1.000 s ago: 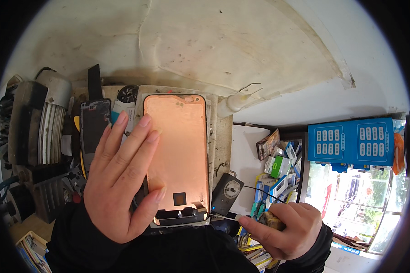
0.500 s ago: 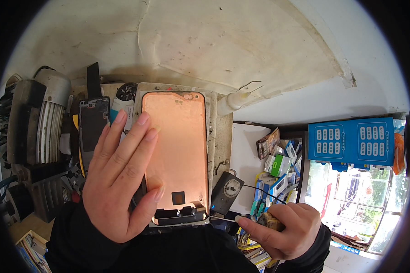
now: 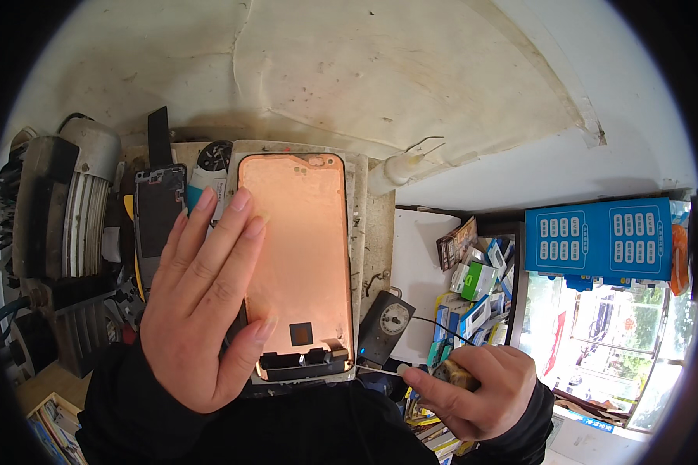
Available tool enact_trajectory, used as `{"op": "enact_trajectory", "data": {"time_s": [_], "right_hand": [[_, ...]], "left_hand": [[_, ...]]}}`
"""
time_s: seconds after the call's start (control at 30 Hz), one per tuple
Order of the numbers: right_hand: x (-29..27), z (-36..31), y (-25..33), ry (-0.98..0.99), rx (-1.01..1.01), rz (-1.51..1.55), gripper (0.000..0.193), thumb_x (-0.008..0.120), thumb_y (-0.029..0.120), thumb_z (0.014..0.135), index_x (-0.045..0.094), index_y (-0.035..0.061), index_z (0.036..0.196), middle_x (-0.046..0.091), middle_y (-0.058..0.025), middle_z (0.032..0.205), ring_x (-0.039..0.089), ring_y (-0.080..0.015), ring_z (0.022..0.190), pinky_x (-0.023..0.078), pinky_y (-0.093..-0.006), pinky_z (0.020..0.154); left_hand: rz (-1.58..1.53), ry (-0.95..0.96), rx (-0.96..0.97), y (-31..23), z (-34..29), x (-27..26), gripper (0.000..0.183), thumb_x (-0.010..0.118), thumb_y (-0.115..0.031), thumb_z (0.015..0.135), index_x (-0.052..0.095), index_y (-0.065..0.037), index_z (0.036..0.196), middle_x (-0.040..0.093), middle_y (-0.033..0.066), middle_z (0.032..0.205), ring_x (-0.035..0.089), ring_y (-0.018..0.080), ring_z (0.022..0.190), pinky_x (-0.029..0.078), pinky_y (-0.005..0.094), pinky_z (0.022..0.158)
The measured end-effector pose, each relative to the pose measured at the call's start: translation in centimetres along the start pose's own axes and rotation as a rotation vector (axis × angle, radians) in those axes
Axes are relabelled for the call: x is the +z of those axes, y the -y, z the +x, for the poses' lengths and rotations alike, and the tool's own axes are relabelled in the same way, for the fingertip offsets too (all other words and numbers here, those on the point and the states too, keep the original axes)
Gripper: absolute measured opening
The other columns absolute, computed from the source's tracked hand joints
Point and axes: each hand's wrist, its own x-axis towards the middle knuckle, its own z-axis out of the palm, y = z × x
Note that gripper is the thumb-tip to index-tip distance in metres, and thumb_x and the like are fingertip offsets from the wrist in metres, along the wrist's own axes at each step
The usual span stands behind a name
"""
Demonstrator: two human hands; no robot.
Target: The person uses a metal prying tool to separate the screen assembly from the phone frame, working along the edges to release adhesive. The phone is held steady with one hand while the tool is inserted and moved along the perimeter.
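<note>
A phone screen panel (image 3: 295, 248) with a copper-coloured back lies in front of me on a flat pad (image 3: 357, 174). My left hand (image 3: 202, 294) rests along its left edge, fingers stretched out and flat, the fingertips and thumb on the panel. A black ribbon-like strip (image 3: 306, 363) runs across the panel's near end. My right hand (image 3: 485, 391) is closed round a tool with a thin metal shaft (image 3: 380, 370) and a yellowish-brown handle (image 3: 461, 377). The index finger lies along it, and the shaft points left at the panel's near right corner. Its tip is too small to make out.
A black control box (image 3: 385, 328) with a dial and cord sits right of the pad. Left stand a dark phone frame (image 3: 161, 213) and a ribbed metal machine (image 3: 89, 201). A white bottle (image 3: 399, 172) is behind; small boxes (image 3: 477, 280) pile up at right.
The panel has shifted slightly left and away from me. My right hand has moved a little left with the tool. The left hand stays nearly in place.
</note>
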Motion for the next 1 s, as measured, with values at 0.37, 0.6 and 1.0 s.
{"op": "enact_trajectory", "data": {"time_s": [0.37, 0.6, 1.0], "right_hand": [[-0.8, -1.0, 1.1, -0.064, -0.025, 0.048, 0.051, 0.088, 0.032, 0.074, 0.078, 0.0244, 0.124, 0.064, -0.0071, 0.085, 0.061, -0.0174, 0.058, 0.047, -0.0335, 0.049], [1.2, -0.4, 4.4, -0.215, -0.314, 0.034, 0.041, 0.072, 0.004, 0.086, 0.077, 0.0219, 0.122, 0.057, 0.0015, 0.08, 0.048, -0.0107, 0.058, 0.039, -0.0254, 0.049], [0.5, -3.1, 6.6, -0.076, -0.262, 0.107, 0.036, 0.07, 0.012, 0.091, 0.074, 0.0197, 0.126, 0.063, -0.0042, 0.101, 0.059, -0.0166, 0.075, 0.046, -0.0317, 0.057]], "left_hand": [[-0.13, -0.139, 0.26, -1.8, -1.3, -3.0, 0.054, 0.057, -0.023, 0.098, 0.054, 0.008, 0.142, 0.055, 0.0307, 0.144, 0.058, 0.0473, 0.131, 0.041, 0.0602, 0.113], [-0.408, 0.192, 0.229, -7.1, -5.4, -0.8, 0.017, 0.082, -0.019, 0.085, 0.067, -0.01, 0.089, 0.062, 0.006, 0.087, 0.063, 0.0241, 0.078, 0.048, 0.0386, 0.066], [-0.799, 0.219, 0.04, -3.8, -12.5, -0.9, 0.012, 0.081, -0.014, 0.086, 0.077, -0.007, 0.095, 0.071, 0.0081, 0.073, 0.066, 0.0202, 0.059, 0.047, 0.0325, 0.05]]}}
